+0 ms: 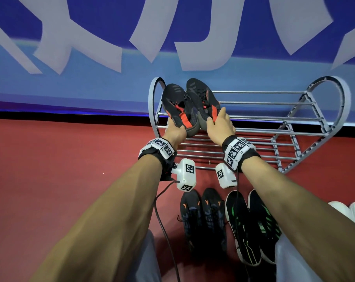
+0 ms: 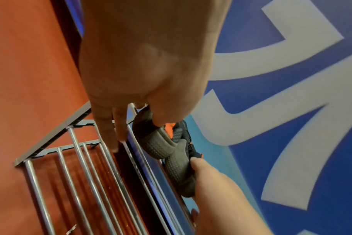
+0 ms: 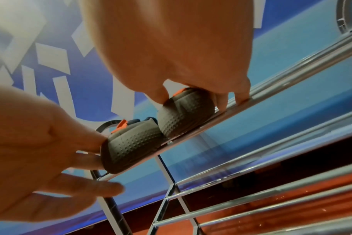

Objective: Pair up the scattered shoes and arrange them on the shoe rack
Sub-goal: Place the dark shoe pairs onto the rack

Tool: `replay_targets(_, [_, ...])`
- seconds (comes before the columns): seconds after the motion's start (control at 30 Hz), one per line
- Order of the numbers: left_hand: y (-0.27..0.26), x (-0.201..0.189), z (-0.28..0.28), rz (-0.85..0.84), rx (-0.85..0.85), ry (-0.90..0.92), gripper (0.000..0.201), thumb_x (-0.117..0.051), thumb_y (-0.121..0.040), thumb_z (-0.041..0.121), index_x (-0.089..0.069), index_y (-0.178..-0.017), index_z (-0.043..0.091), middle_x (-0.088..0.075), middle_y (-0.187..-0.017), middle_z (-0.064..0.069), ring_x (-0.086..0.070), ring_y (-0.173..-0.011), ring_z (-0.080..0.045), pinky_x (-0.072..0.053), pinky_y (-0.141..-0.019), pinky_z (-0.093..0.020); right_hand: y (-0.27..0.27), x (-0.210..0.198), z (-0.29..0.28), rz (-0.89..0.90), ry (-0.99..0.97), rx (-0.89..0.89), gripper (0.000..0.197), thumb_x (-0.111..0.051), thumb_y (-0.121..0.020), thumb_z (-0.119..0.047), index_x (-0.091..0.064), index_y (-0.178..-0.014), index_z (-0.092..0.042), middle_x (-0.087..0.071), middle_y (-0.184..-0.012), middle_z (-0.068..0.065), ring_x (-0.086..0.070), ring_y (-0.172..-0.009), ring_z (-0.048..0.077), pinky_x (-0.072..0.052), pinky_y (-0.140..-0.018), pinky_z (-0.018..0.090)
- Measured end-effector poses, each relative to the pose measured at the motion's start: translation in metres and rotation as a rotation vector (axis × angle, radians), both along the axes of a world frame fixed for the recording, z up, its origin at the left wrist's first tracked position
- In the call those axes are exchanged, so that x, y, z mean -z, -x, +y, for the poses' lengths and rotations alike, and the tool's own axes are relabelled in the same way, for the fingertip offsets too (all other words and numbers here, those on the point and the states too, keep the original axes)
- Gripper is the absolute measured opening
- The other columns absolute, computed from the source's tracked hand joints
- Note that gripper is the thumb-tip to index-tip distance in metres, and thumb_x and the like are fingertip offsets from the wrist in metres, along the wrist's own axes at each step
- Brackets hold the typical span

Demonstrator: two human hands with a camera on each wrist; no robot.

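Note:
A pair of black shoes with orange-red patches lies on the top tier of the grey shoe rack (image 1: 274, 117), at its left end, toes to the wall. My left hand (image 1: 175, 132) grips the heel of the left shoe (image 1: 175, 102), thumb on its side. My right hand (image 1: 219, 125) pinches the heel of the right shoe (image 1: 201, 98). In the right wrist view both grey dotted heels, the right shoe (image 3: 187, 114) and the left shoe (image 3: 131, 147), rest on a front rail (image 3: 271, 98). In the left wrist view my left hand (image 2: 147, 79) touches the left shoe's heel (image 2: 157, 143).
On the red floor below the rack stand a black pair with orange marks (image 1: 203, 216) and a black pair with green stripes (image 1: 249, 224). A blue wall banner (image 1: 91, 58) rises behind the rack. The rack's top tier to the right holds nothing.

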State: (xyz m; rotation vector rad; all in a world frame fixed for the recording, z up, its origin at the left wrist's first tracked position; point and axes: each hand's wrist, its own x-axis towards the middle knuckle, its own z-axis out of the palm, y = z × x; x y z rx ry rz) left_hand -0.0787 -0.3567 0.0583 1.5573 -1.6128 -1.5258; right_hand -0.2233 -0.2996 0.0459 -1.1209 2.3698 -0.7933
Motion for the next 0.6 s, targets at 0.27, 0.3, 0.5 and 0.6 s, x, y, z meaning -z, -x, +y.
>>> replay_targets(0.27, [-0.003, -0.038, 0.012, -0.48, -0.233, 0.736, 0.046, -0.052, -0.095, 0.022, -0.045, -0.137, 0.004, -0.051, -0.134, -0.014, -0.049, -0.123, -0.035, -0.046, -0.1, -0.048, 0.003, -0.018, 0.015, 0.159, 0.222, 0.005, 0.059, -0.052, -0.095, -0.037, -0.032, -0.148, -0.018, -0.038, -0.148, 0.01, -0.039, -0.134, 0.033, -0.034, -0.107, 0.053])
replay_targets(0.3, [-0.004, -0.045, 0.013, -0.454, -0.238, 0.819, 0.039, -0.051, -0.095, 0.022, -0.049, -0.131, 0.006, -0.056, -0.126, -0.012, -0.054, -0.116, -0.033, -0.048, -0.095, -0.047, 0.002, -0.024, 0.018, 0.203, 0.262, 0.014, 0.052, -0.052, -0.095, -0.035, -0.038, -0.142, -0.018, -0.044, -0.141, 0.01, -0.043, -0.129, 0.032, -0.036, -0.104, 0.051])
replay_targets(0.5, [-0.012, -0.074, 0.034, -0.385, -0.04, 0.986, 0.014, -0.042, -0.098, 0.027, -0.051, -0.099, 0.017, -0.062, -0.088, 0.0, -0.058, -0.076, -0.025, -0.048, -0.064, -0.039, 0.004, -0.056, 0.043, 0.389, 0.263, -0.173, 0.019, -0.045, -0.098, -0.035, -0.053, -0.093, -0.018, -0.061, -0.085, 0.004, -0.057, -0.079, 0.029, -0.046, -0.07, 0.037])
replay_targets(0.6, [-0.026, -0.059, 0.043, -0.493, 0.131, 1.038, 0.015, -0.043, -0.097, 0.028, -0.05, -0.097, 0.015, -0.059, -0.079, 0.0, -0.052, -0.067, -0.027, -0.041, -0.059, -0.036, -0.004, -0.05, 0.061, 0.336, -0.103, -0.414, 0.032, -0.048, -0.097, -0.037, -0.063, -0.087, -0.01, -0.067, -0.09, 0.013, -0.063, -0.085, 0.034, -0.05, -0.072, 0.035])
